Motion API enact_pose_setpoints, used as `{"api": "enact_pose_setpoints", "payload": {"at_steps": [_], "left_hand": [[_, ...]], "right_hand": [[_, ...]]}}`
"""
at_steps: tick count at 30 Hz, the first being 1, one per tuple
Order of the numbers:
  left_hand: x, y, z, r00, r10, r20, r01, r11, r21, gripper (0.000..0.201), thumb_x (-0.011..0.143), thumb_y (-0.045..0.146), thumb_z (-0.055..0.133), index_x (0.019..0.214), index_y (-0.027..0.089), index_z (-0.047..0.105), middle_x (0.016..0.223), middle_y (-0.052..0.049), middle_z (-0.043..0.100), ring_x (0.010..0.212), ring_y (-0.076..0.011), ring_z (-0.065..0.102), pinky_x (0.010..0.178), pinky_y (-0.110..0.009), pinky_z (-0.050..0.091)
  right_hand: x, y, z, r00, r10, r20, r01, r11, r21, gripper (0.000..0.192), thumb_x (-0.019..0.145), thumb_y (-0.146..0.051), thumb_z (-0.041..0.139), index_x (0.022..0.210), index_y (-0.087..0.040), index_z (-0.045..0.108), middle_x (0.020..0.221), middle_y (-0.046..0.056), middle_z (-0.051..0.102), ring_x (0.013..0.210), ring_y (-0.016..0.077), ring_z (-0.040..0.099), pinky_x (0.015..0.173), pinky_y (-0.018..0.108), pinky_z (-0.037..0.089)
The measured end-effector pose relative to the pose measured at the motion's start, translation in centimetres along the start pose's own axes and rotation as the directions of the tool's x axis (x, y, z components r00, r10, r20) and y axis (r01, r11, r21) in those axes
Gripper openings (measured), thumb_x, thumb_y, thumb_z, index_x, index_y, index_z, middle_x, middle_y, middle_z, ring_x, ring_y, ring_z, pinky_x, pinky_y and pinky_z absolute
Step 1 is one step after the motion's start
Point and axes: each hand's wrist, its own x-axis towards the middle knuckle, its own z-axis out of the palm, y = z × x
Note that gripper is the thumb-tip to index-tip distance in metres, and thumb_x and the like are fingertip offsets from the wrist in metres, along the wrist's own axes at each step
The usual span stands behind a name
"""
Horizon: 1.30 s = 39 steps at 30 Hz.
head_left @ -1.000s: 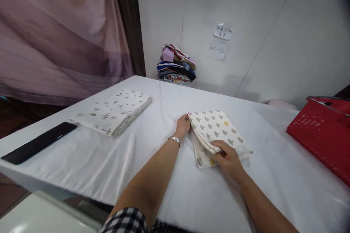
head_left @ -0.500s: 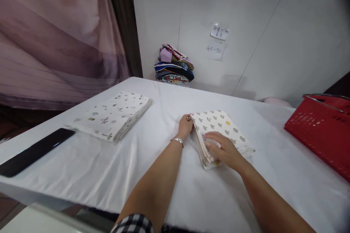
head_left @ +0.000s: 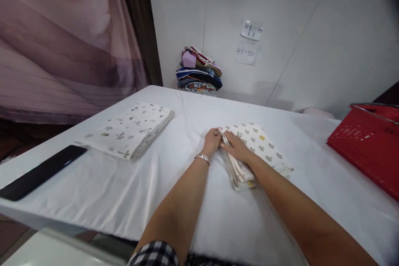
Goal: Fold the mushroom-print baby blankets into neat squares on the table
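A folded white cloth (head_left: pixel 257 139) with grey mushroom-like prints and a few yellow and red ones lies in front of me, its layered edges facing left and toward me. My left hand (head_left: pixel 213 140) is closed on the cloth's far left corner; a bracelet circles that wrist. Flat on top near the same corner rests my right hand (head_left: pixel 237 147), fingers stretched out and thumb close to the left hand. Another folded white cloth (head_left: pixel 134 126), printed with small leaves and dots, sits to the left, apart from both hands.
A white-covered table (head_left: pixel 183 166) carries the cloths. On its left edge lies a black flat slab (head_left: pixel 40 171). A red basket (head_left: pixel 368 145) with a metal handle stands at right. Behind the table is a stack of folded textiles (head_left: pixel 199 72), beside a wall with paper signs (head_left: pixel 246 52).
My right hand has moved left and away from me over the cloth, from its near part to the far left corner beside my left hand. The left hand keeps its hold.
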Motion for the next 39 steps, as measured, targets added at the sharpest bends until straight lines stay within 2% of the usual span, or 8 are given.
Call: {"api": "enact_pose_setpoints", "payload": {"at_steps": [8, 13, 17, 20, 25, 29, 33, 39], "left_hand": [[-0.4, 0.5, 0.1, 0.998, -0.061, 0.023, 0.062, 0.997, -0.046, 0.031, 0.077, 0.011, 0.059, 0.107, 0.013, 0.054, 0.066, 0.003, 0.060, 0.044, -0.0059, 0.050, 0.047, -0.018, 0.043], [-0.4, 0.5, 0.1, 0.997, -0.063, 0.034, 0.065, 0.997, -0.049, 0.031, 0.077, 0.009, 0.058, 0.108, 0.013, 0.055, 0.064, 0.003, 0.059, 0.044, -0.0056, 0.050, 0.046, -0.017, 0.042], [-0.4, 0.5, 0.2, 0.998, -0.041, 0.050, 0.043, 0.998, -0.045, 0.029, 0.077, 0.009, 0.058, 0.106, 0.013, 0.058, 0.064, 0.004, 0.057, 0.043, -0.0049, 0.048, 0.046, -0.018, 0.042], [-0.4, 0.4, 0.2, 0.998, -0.049, 0.046, 0.050, 0.998, -0.028, 0.029, 0.076, 0.010, 0.060, 0.105, 0.013, 0.057, 0.066, 0.003, 0.059, 0.042, -0.0043, 0.046, 0.046, -0.018, 0.042], [-0.2, 0.6, 0.0, 0.992, -0.116, 0.053, 0.115, 0.993, 0.016, 0.022, 0.077, 0.015, 0.061, 0.098, 0.012, 0.058, 0.063, 0.002, 0.060, 0.044, -0.0062, 0.049, 0.047, -0.019, 0.043], [-0.4, 0.9, -0.2, 0.981, -0.159, 0.114, 0.151, 0.986, 0.074, 0.006, 0.077, 0.018, 0.060, 0.078, 0.012, 0.060, 0.049, 0.003, 0.054, 0.043, -0.0078, 0.050, 0.046, -0.018, 0.041], [-0.8, 1.3, -0.3, 0.970, -0.183, 0.161, 0.163, 0.978, 0.132, 0.010, 0.076, 0.021, 0.060, 0.069, 0.014, 0.059, 0.048, 0.002, 0.054, 0.044, -0.0089, 0.052, 0.045, -0.017, 0.040], [-1.1, 1.8, 0.0, 0.952, -0.244, 0.187, 0.208, 0.959, 0.192, 0.014, 0.073, 0.022, 0.061, 0.062, 0.014, 0.058, 0.050, 0.000, 0.057, 0.041, -0.0090, 0.051, 0.043, -0.019, 0.037]], "right_hand": [[0.1, 0.9, -0.3, 0.999, -0.036, -0.016, 0.038, 0.994, 0.103, 0.063, 0.081, -0.035, 0.050, 0.141, -0.019, 0.037, 0.149, 0.008, 0.029, 0.139, 0.0231, 0.022, 0.113, 0.044, 0.019], [0.1, 0.9, -0.4, 0.999, -0.038, -0.006, 0.038, 0.997, 0.073, 0.068, 0.077, -0.030, 0.054, 0.141, -0.017, 0.038, 0.149, 0.008, 0.028, 0.139, 0.0258, 0.019, 0.114, 0.047, 0.014], [0.2, 1.7, -1.3, 0.999, -0.027, 0.020, 0.021, 0.967, 0.253, 0.061, 0.076, -0.025, 0.050, 0.137, -0.023, 0.045, 0.147, 0.001, 0.033, 0.138, 0.0212, 0.023, 0.115, 0.041, 0.015], [0.2, 2.2, -1.9, 1.000, 0.009, 0.021, -0.017, 0.920, 0.391, 0.058, 0.076, -0.025, 0.049, 0.134, -0.021, 0.049, 0.144, 0.000, 0.038, 0.136, 0.0205, 0.029, 0.115, 0.038, 0.017], [0.0, 2.1, -2.1, 0.999, 0.035, 0.003, -0.033, 0.897, 0.440, 0.057, 0.075, -0.023, 0.051, 0.131, -0.021, 0.052, 0.142, 0.001, 0.042, 0.134, 0.0198, 0.032, 0.115, 0.037, 0.016], [-0.1, 2.2, -1.8, 1.000, 0.010, -0.018, -0.001, 0.899, 0.438, 0.053, 0.078, -0.029, 0.052, 0.130, -0.021, 0.053, 0.142, 0.002, 0.042, 0.135, 0.0205, 0.032, 0.115, 0.037, 0.017], [-0.1, 2.2, -1.6, 0.999, 0.002, -0.035, 0.015, 0.886, 0.464, 0.052, 0.083, -0.045, 0.053, 0.129, -0.022, 0.054, 0.142, 0.004, 0.042, 0.134, 0.0216, 0.034, 0.114, 0.040, 0.018], [-0.3, 1.3, -2.1, 0.997, 0.068, -0.021, -0.048, 0.868, 0.494, 0.061, 0.081, -0.060, 0.051, 0.126, -0.021, 0.057, 0.142, 0.005, 0.043, 0.133, 0.0224, 0.034, 0.114, 0.039, 0.018]]}}
